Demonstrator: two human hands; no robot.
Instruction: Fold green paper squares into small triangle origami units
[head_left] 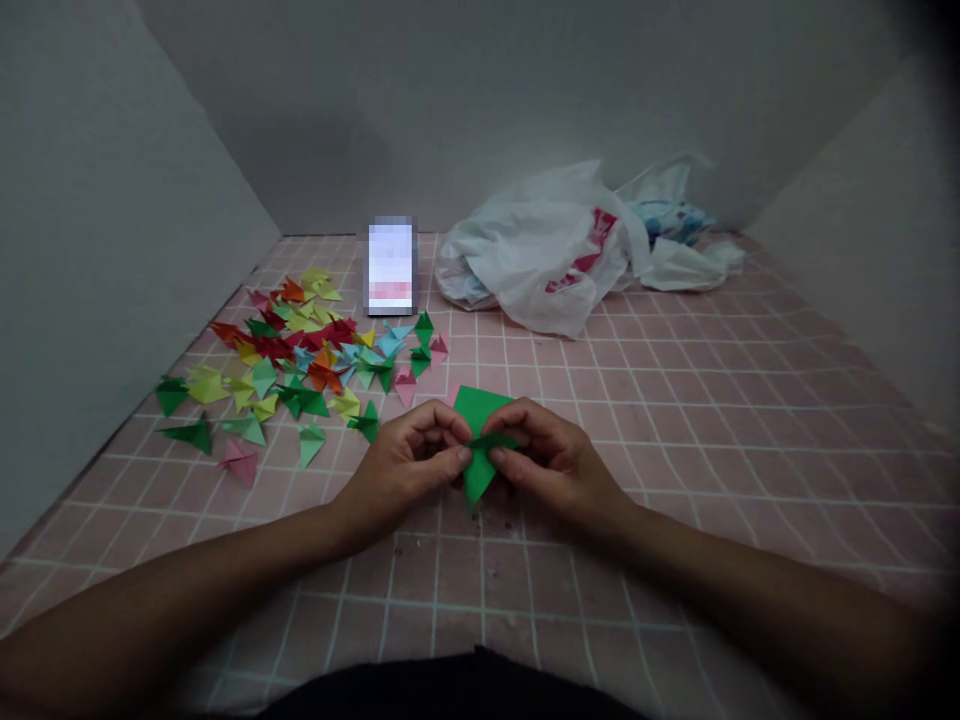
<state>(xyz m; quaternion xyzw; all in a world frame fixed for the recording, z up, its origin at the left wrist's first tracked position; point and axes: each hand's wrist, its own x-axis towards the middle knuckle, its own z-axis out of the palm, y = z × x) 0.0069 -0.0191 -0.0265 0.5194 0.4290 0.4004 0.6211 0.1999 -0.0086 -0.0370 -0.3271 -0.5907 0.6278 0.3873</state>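
Bag [547, 240] white, crumpled, contents hidden; both hands [405, 455] [553, 452] pinch green paper [480, 480].

My remote feed has the phone [390, 265] on tiles [750, 400], a wall [450, 100] behind it. I see paper figures [325, 375] in front, mostly left of it; plastic bags [532, 250] right; 2 hands [412, 450] in front, slightly right.

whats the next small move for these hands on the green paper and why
I'd probably press the raised flap down into a firm crease. The left hand and right hand both pinch the green paper, one from each side, and that flap appears to curve up between them rather than lie flat.
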